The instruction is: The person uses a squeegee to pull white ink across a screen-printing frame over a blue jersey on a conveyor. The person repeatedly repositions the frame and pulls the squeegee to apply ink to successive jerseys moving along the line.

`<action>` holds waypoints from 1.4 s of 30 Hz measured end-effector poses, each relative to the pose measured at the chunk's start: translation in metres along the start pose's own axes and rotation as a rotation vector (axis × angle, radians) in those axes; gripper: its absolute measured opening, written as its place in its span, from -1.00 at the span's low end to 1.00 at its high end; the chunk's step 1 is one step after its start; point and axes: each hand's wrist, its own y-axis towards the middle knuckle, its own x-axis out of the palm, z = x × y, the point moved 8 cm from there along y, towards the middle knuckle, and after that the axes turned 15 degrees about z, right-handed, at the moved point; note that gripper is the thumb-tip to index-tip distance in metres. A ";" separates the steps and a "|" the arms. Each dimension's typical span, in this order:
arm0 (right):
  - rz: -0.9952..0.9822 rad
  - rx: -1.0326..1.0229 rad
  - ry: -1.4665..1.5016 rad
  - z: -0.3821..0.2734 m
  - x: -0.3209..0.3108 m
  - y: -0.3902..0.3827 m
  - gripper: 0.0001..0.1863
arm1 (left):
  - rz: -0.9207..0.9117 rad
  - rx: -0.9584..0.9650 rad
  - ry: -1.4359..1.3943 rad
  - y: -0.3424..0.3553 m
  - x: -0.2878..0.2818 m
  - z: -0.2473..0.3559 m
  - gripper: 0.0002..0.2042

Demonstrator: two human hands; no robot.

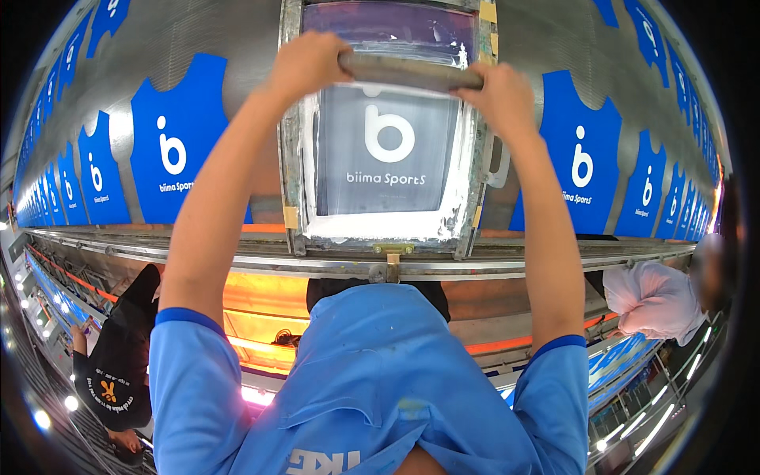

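Observation:
My left hand (310,65) and my right hand (499,96) grip the two ends of a long, blurred squeegee (408,73). It lies across the upper part of a screen-printing frame (467,198) in the middle of the view. The screen's mesh (388,194) shows a white logo and lettering within a grey panel, with smeared white ink around it. Above the squeegee is a purple band with white smears. Whether the blade touches the mesh is hard to tell.
Blue vest panels (178,127) (574,150) with white prints lie in rows either side. A metal rail (514,258) runs below the frame. An orange-lit shelf (261,305) is under it. Co-workers appear at lower left (111,372) and right (657,297).

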 end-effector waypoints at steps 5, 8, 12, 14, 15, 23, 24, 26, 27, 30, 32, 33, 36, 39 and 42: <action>-0.033 0.141 0.094 0.029 0.026 0.019 -0.60 | -0.072 -0.048 0.029 0.032 0.013 0.000 -0.71; -0.025 0.150 0.146 0.017 0.024 -0.016 -0.65 | -0.069 -0.060 0.062 -0.009 0.014 0.008 -0.72; 0.019 0.102 0.171 -0.018 0.005 -0.115 -0.74 | -0.038 -0.060 -0.018 -0.113 0.022 0.036 -0.74; 0.036 0.096 0.203 -0.033 -0.003 -0.161 -0.64 | 0.024 -0.067 -0.073 -0.174 0.024 0.050 -0.68; 0.047 0.061 0.228 -0.040 -0.005 -0.182 -0.64 | 0.058 -0.067 -0.085 -0.199 0.024 0.056 -0.67; 0.092 -0.055 0.198 -0.045 -0.012 -0.179 -0.68 | 0.061 -0.108 -0.161 -0.202 0.013 0.059 -0.80; 0.111 -0.069 0.167 -0.038 -0.012 -0.150 -0.71 | 0.061 -0.105 -0.154 -0.173 0.014 0.050 -0.80; 0.105 -0.065 0.110 -0.023 -0.008 -0.091 -0.73 | -0.012 -0.111 -0.096 -0.107 0.015 0.030 -0.77; 0.086 -0.059 0.085 -0.017 -0.006 -0.061 -0.72 | -0.075 -0.126 -0.042 -0.073 0.015 0.019 -0.72; 0.082 0.000 0.004 0.004 -0.001 0.006 -0.60 | -0.046 -0.039 0.005 0.003 0.007 0.001 -0.65; 0.051 0.031 0.019 0.011 0.001 0.031 -0.55 | -0.032 -0.015 -0.010 0.031 0.003 -0.003 -0.63; 0.036 0.046 0.027 0.014 0.003 0.039 -0.52 | -0.017 -0.039 -0.008 0.037 0.002 -0.006 -0.63; -0.007 0.125 0.071 0.022 0.015 0.042 -0.55 | -0.017 -0.067 -0.005 0.038 0.012 -0.006 -0.64; 0.010 0.107 0.079 0.014 0.012 0.016 -0.57 | -0.037 -0.056 0.034 0.018 0.013 -0.004 -0.68; 0.045 0.039 0.102 -0.001 0.011 -0.049 -0.65 | -0.096 -0.081 0.067 -0.049 0.024 0.015 -0.73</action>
